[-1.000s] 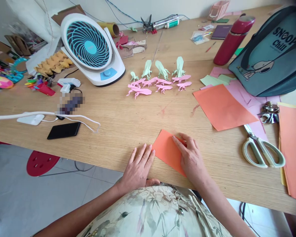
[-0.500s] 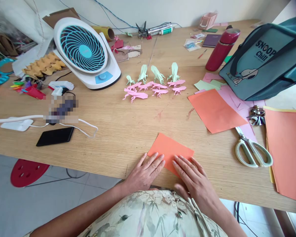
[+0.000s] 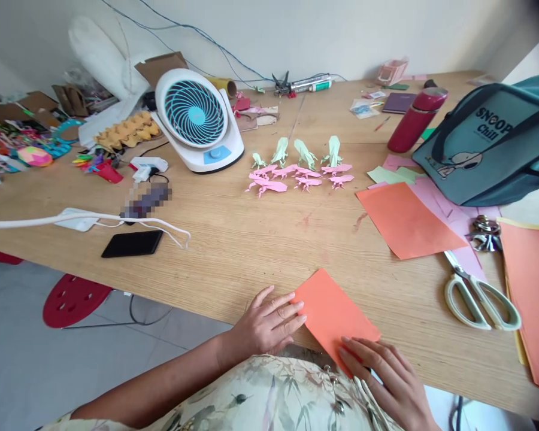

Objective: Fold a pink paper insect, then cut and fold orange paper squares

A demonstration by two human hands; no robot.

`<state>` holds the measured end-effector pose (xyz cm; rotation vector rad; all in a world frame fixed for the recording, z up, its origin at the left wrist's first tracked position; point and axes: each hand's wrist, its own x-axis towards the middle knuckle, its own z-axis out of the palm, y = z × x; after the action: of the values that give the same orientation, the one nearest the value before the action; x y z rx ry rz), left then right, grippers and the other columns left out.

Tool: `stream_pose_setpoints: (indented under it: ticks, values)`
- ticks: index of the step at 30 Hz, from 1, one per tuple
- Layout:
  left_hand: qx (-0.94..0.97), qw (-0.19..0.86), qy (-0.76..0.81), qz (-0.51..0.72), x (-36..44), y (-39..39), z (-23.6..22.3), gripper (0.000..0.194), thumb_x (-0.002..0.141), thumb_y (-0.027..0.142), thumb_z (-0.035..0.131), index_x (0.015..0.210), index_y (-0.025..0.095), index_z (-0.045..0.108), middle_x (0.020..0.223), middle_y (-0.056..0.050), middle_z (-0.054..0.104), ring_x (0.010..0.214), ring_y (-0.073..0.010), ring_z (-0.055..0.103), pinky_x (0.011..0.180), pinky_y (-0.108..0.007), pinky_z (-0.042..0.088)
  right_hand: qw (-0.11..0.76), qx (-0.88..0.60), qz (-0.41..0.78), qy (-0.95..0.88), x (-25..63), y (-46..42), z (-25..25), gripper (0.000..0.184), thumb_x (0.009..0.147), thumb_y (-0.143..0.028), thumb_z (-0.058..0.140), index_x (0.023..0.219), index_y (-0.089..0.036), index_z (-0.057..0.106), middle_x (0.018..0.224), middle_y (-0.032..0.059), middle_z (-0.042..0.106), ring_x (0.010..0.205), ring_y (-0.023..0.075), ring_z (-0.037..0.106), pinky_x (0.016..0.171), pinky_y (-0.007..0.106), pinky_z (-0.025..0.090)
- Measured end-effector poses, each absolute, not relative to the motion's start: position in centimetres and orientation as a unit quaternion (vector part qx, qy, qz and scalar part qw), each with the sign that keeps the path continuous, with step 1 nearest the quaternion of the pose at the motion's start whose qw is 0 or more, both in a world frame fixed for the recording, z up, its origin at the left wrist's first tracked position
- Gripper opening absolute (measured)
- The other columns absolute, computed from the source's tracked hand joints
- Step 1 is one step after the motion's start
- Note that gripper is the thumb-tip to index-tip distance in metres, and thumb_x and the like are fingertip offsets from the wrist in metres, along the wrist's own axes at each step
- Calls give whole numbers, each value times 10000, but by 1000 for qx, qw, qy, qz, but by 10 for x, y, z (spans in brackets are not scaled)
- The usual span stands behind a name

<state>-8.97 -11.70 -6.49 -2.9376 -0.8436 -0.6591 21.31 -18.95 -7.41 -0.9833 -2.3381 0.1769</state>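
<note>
A folded piece of orange paper [image 3: 335, 308] lies at the front edge of the table, its lower corner reaching past the edge. My left hand [image 3: 269, 323] rests flat with fingers spread, the fingertips touching the paper's left side. At the lower right edge of the paper, my right hand [image 3: 386, 377] has its fingers on top, closed on that edge; its thumb is hidden. A larger orange sheet [image 3: 408, 218] lies beyond my right hand, with scissors [image 3: 478, 293] beside it. Farther back stand pink paper insects [image 3: 272, 187] and light green paper insects [image 3: 305, 154].
To the left are a white fan [image 3: 195, 117], a black phone [image 3: 132, 243] and white cables [image 3: 117, 218]. On the right are a red bottle [image 3: 415, 123], a teal bag [image 3: 485, 140], metal clips [image 3: 485, 233] and a stack of orange paper [image 3: 534, 299].
The folded orange paper has turned and shifted towards me and right. My right hand has moved down and right with its edge; my left hand has slid to its left side. The view has shifted.
</note>
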Motion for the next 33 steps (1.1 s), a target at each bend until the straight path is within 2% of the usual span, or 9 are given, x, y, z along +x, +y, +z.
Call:
stream_pose_setpoints:
  ticks: [2,5,10,15,19,22,27,30,33]
  values:
    - [-936,-26,-271,-224,-82,-108,-49,322,980,350,486,1226,216,643,1240,-64,698,1295,-218,521,1205,-471,157,334,-391,91,-853,211,-179,-62,364,952,-162,502,1294,-183,627,1167,132,706,1040,249,670,780,347,524]
    - [-923,-82,-273,-258,-69,-93,-25,216,956,292,566,1123,218,682,1102,-25,748,1118,-163,617,1192,-415,183,385,-412,136,-814,201,-164,-44,432,876,-23,548,1261,-197,637,1095,119,700,975,210,673,768,307,530]
    - [-919,-112,-247,-285,-50,-69,1,124,946,247,585,977,210,699,920,15,761,900,-134,637,1059,-367,321,427,-420,183,-780,189,-149,-25,392,884,-10,530,1202,-212,640,1059,104,679,954,192,670,746,283,539]
    - [-943,-34,-203,-259,-30,-51,19,188,947,205,544,808,181,669,741,2,692,732,-137,568,837,-324,408,379,-438,130,-805,186,-131,-2,288,896,-104,613,1174,-175,629,951,84,685,820,178,646,715,294,497]
    - [-958,36,-176,-223,-16,-43,35,230,922,125,514,725,172,624,681,-5,627,699,-148,528,803,-343,406,336,-428,45,-838,184,-116,17,141,896,-90,609,1009,-159,659,864,64,683,724,161,597,721,317,446]
    - [-964,34,-165,-208,-16,-37,45,232,922,112,506,732,171,627,680,-3,628,700,-147,527,808,-349,401,336,-415,27,-845,186,-111,23,145,899,-73,591,1009,-143,654,864,71,682,726,157,587,720,311,433]
    - [-953,-70,-206,-212,-33,-19,54,226,971,256,526,821,186,680,784,-13,719,761,-147,585,822,-338,393,371,-446,78,-811,196,-110,19,145,894,-62,602,1003,-149,638,821,59,655,707,139,586,683,278,450]
    - [-933,-163,-243,-208,-44,-5,54,206,969,280,546,867,198,704,834,-13,753,781,-143,619,819,-316,393,386,-480,121,-778,202,-111,13,124,895,-82,603,949,-189,632,805,40,644,707,137,590,650,248,475]
    - [-899,-252,-292,-209,-52,8,52,225,961,289,555,837,198,719,790,-20,745,757,-144,633,802,-291,412,391,-539,185,-723,206,-112,9,89,919,-162,588,869,-221,631,768,17,628,656,124,562,550,201,473]
